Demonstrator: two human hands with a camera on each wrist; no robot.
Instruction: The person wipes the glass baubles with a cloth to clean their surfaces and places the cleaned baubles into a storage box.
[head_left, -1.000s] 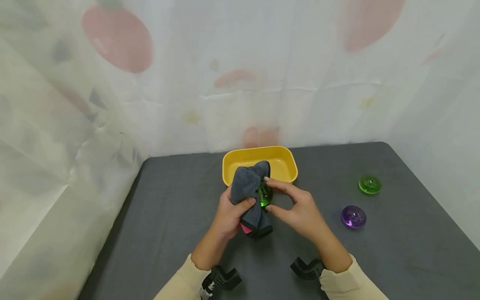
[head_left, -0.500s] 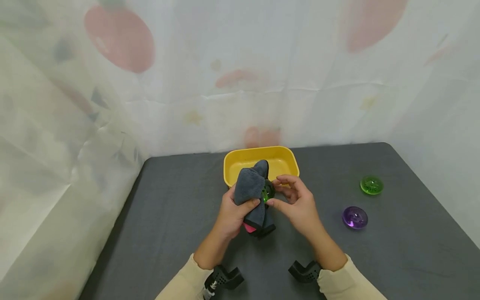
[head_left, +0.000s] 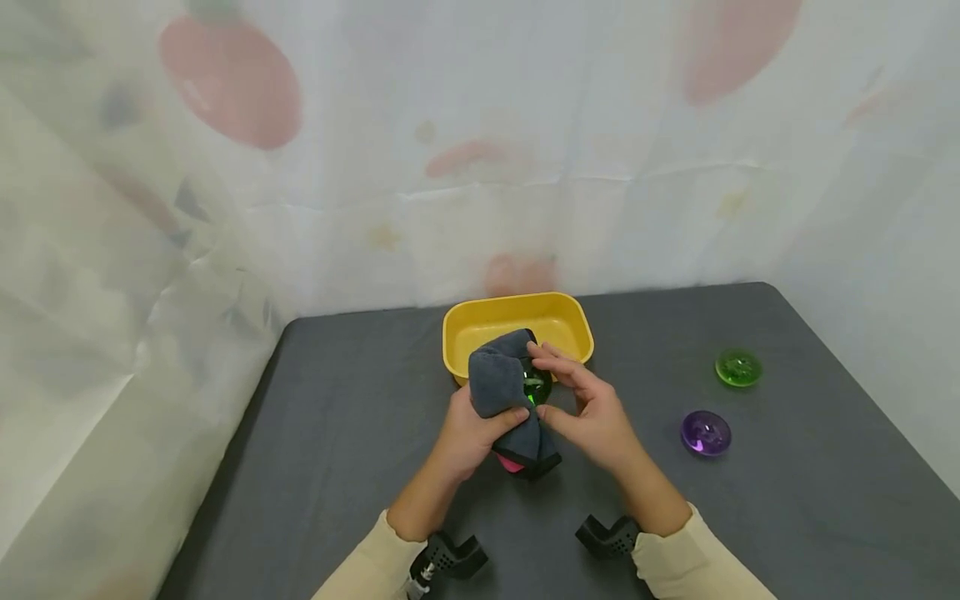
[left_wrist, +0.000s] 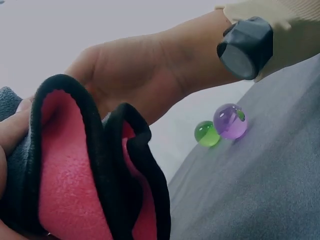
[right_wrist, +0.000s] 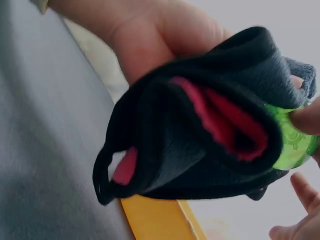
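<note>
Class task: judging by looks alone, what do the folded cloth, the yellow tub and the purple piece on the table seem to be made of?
Grey-and-pink folded cloth: likely fleece or microfibre; fuzzy nap, black stitched edge.
Yellow rectangular tub: probably moulded plastic; smooth, opaque, rounded corners.
Purple translucent domed piece: glass or clear plastic; glossy highlights, light passes through.

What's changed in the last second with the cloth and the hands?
The left hand has worked the cloth further over the green piece, so less green shows and the cloth's raised end has folded down. The right hand has shifted slightly, fingers still on the piece. The yellow tray, green disc and purple disc have not moved.
</note>
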